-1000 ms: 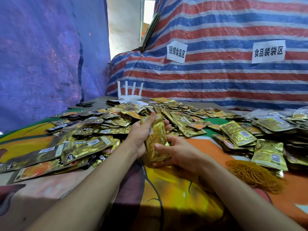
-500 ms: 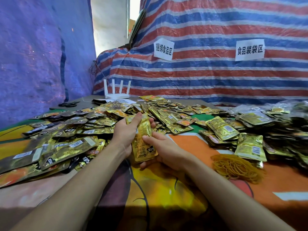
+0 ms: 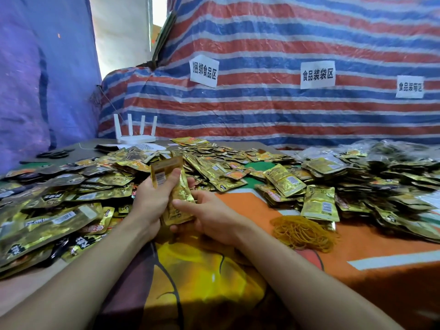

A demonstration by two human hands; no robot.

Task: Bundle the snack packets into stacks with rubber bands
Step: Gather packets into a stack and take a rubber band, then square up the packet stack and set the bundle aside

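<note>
Gripping a small stack of gold packets upright over the surface's middle, left hand and right hand both curl their fingers round it. Light, slick foil, likely to slide, so squeeze the flat faces. Rubber bands lie near the right edge.

Striped tarp wall, blue tarp

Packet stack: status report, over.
Both holding: left hand and right hand grip packet stack. No band seen on it. Loose rubber bands piled to the right, nothing between.
</note>
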